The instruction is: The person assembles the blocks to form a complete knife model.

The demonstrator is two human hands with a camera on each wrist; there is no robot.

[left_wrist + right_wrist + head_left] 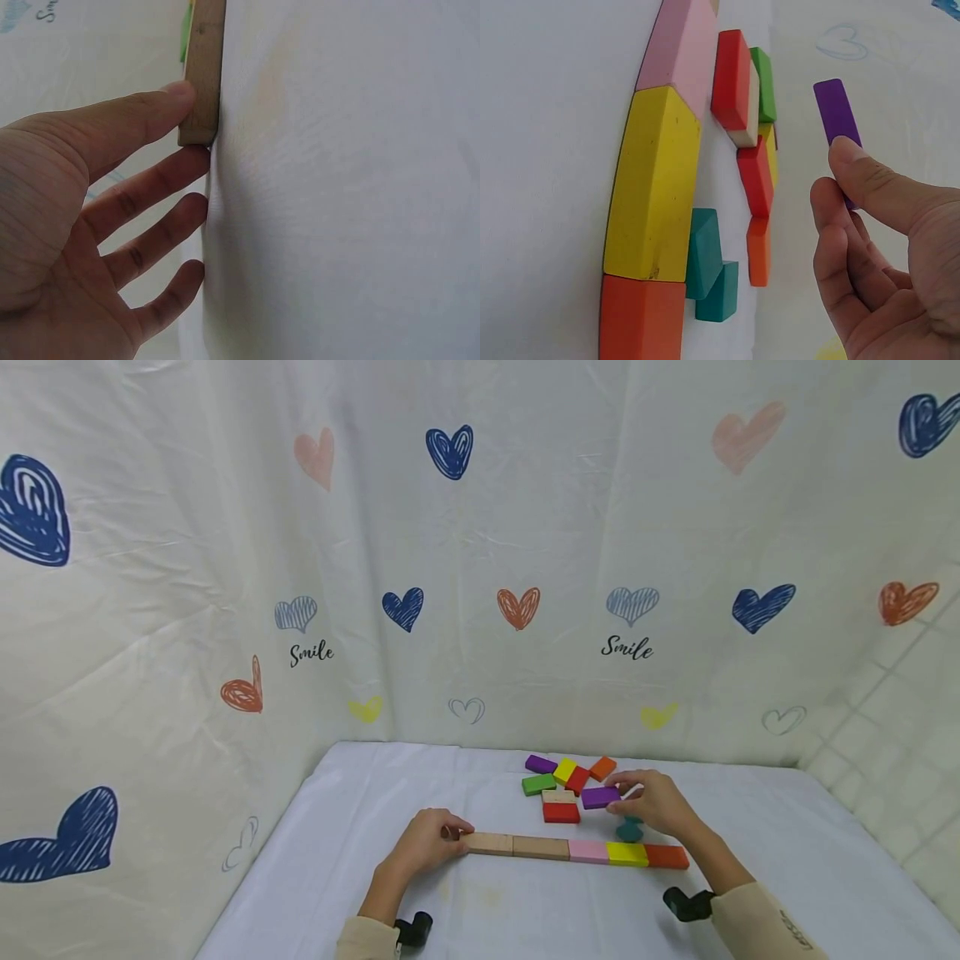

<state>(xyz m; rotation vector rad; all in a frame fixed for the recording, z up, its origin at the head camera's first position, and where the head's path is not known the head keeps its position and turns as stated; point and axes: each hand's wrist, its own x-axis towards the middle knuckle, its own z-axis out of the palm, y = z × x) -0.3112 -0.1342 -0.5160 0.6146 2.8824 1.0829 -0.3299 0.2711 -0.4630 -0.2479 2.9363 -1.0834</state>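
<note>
My left hand (427, 839) is at the left end of a row of blocks, its thumb and fingers gripping the end of a plain wooden block (202, 82). Rightward from there run a second wooden block (540, 849), a pink block (588, 852), a yellow block (651, 180) and an orange-red block (667, 857), end to end on the table. Thumb and fingertips of my right hand (658, 802) pinch a purple block (835, 109), raised above the table behind the row. Two teal blocks (703, 251) lie under that hand, close behind the yellow one.
Behind the row lies a loose group: a red block (561, 812) against a pale wooden one (558, 796), a green block (538, 784), another purple block (541, 764), a yellow, a second red and an orange block (603, 767). A white cloth covers the table (285, 893); a heart-patterned curtain (555, 693) hangs behind.
</note>
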